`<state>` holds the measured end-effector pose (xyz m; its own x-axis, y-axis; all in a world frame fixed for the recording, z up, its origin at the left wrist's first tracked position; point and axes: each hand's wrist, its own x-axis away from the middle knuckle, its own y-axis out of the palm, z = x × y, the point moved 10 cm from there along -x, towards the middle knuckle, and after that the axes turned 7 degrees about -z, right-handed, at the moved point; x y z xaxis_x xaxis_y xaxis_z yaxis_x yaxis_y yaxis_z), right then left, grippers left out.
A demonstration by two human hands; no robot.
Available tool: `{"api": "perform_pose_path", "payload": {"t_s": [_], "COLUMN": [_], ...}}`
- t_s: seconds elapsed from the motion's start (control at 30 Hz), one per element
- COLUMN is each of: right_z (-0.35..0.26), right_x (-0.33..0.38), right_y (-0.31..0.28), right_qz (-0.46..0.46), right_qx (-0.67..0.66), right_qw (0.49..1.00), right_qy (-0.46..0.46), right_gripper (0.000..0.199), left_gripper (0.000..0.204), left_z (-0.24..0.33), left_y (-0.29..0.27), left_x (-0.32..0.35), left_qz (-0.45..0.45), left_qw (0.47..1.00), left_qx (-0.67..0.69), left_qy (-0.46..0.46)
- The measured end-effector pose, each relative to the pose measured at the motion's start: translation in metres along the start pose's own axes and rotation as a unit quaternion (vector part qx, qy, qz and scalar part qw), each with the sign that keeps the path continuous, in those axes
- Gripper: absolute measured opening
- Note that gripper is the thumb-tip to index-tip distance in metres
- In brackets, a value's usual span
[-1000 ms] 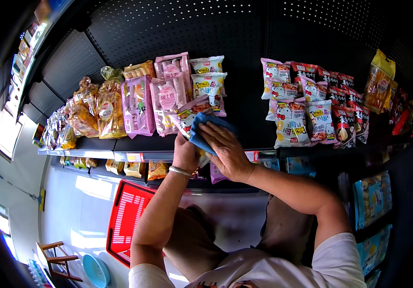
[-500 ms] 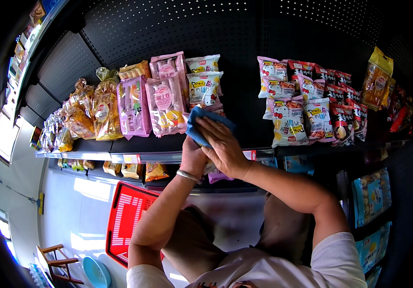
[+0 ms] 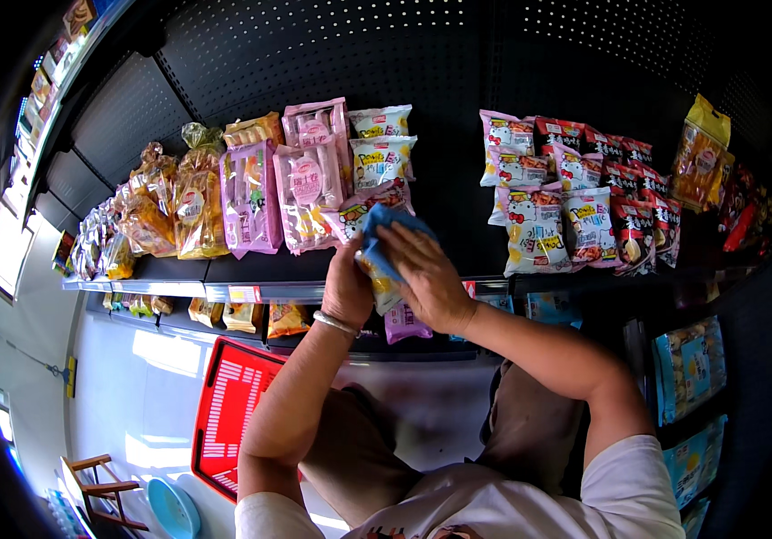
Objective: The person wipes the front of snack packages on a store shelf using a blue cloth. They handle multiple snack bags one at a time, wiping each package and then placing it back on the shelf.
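My right hand (image 3: 429, 277) presses a bunched blue cloth (image 3: 388, 235) with its fingers laid over it. Under the cloth is a small white-and-yellow snack bag (image 3: 384, 289), partly hidden, with my left hand (image 3: 348, 286) closed on its left side. Both hands are just in front of the shelf edge (image 3: 305, 293). Behind the cloth, a pink-and-white snack bag (image 3: 363, 208) lies on the shelf, next to pink packs of rolls (image 3: 307, 184) and white-and-yellow bags (image 3: 380, 162).
Right of my hands stand rows of small snack bags (image 3: 534, 229) and red-black packets (image 3: 635, 229). Bagged breads (image 3: 199, 214) line the left. Below are a lower shelf with an orange packet (image 3: 288, 319), a red basket (image 3: 235, 409), a blue basin (image 3: 173, 508) and a wooden stool (image 3: 105, 488).
The cloth and my right hand have shifted slightly, and more of the bag between my hands shows below the cloth. My left hand has moved a little left.
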<state>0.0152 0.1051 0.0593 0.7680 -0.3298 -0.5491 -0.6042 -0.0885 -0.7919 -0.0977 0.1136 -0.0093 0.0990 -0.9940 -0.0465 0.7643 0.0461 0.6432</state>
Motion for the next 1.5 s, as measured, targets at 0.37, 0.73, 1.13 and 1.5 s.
{"api": "perform_pose_path", "payload": {"t_s": [0.37,0.73,1.13,1.5], "right_z": [-0.026,0.071,0.063,0.027], "right_x": [0.005,0.006,0.010,-0.010], "right_y": [0.003,0.016,-0.005,-0.014], "right_qz": [-0.028,-0.033,0.123,0.109], "right_qx": [0.008,-0.511,-0.321,-0.358], "right_qw": [0.998,0.829,0.911,0.922], "right_qy": [-0.055,0.225,0.228,0.103], "right_gripper": [0.058,0.043,0.041,0.058], "left_gripper": [0.049,0.038,0.054,0.054], "left_z": [0.001,0.019,0.053,-0.018], "left_y": [-0.025,0.015,0.004,0.031], "left_x": [-0.005,0.008,0.016,0.001], "left_qz": [0.037,-0.012,0.128,-0.111], "left_qw": [0.994,1.000,0.921,0.955], "left_qx": [0.096,-0.010,-0.328,0.266], "left_qy": [-0.045,0.001,0.167,-0.064]}}
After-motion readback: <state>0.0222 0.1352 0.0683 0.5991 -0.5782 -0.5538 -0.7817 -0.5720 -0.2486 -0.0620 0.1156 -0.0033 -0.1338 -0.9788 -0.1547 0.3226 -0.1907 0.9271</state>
